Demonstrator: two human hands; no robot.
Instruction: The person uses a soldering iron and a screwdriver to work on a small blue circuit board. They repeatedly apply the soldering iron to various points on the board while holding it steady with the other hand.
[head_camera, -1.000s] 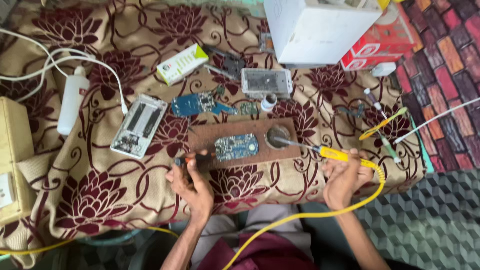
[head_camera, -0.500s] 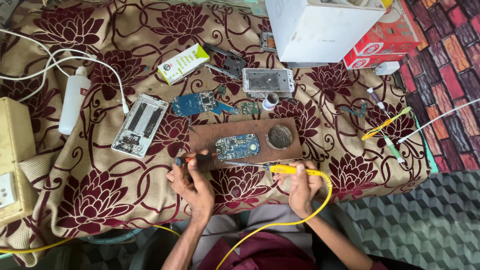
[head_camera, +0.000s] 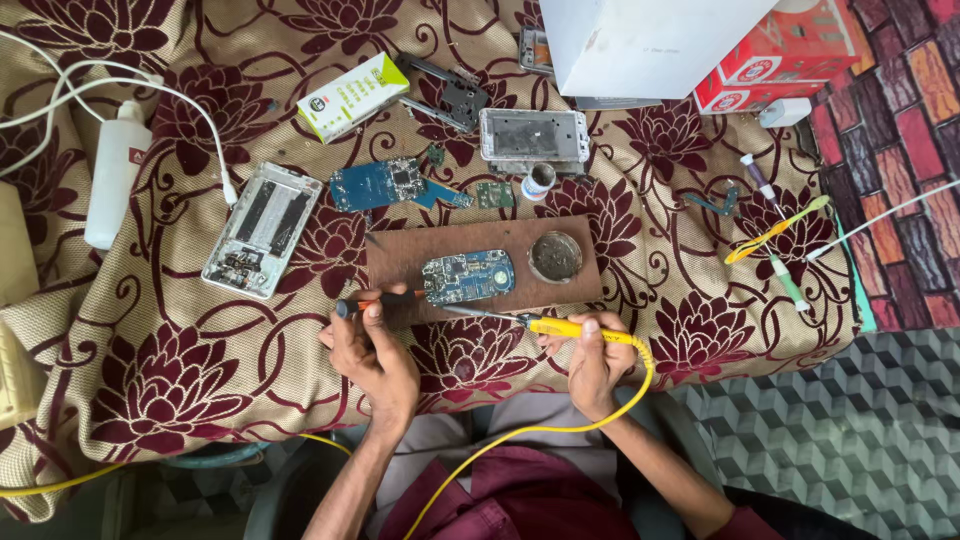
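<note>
Hands met over a brown rectangular wooden work board (head_camera: 400, 255) laid on a beige cloth patterned with maroon flowers (head_camera: 160, 370), as seen from the single head-worn view. On the board lay a small blue oval-ended circuit board (head_camera: 468, 276), with a round shallow metal tin (head_camera: 555, 256) just to its right.

The right hand (head_camera: 592, 362) was clenched around a yellow-handled soldering iron (head_camera: 560, 327), its thin metal tip reaching left to the lower edge of the blue board. A yellow cable (head_camera: 520, 432) ran from the handle back over the person's lap.

The left hand (head_camera: 375, 355) grasped a slim tool with an orange and black handle (head_camera: 375, 300), held level at the wooden board's near-left edge, its end beside the circuit board.

Farther back on the cloth lay a larger blue circuit board (head_camera: 375, 183), a silver phone frame lying open (head_camera: 262, 230) to the left, a second metal phone frame (head_camera: 533, 135) behind, a small green and white carton (head_camera: 352, 96) and a white plastic bottle (head_camera: 115, 175) at far left. A white box (head_camera: 640, 40) and a red carton (head_camera: 790, 60) stood at the far edge.
</note>
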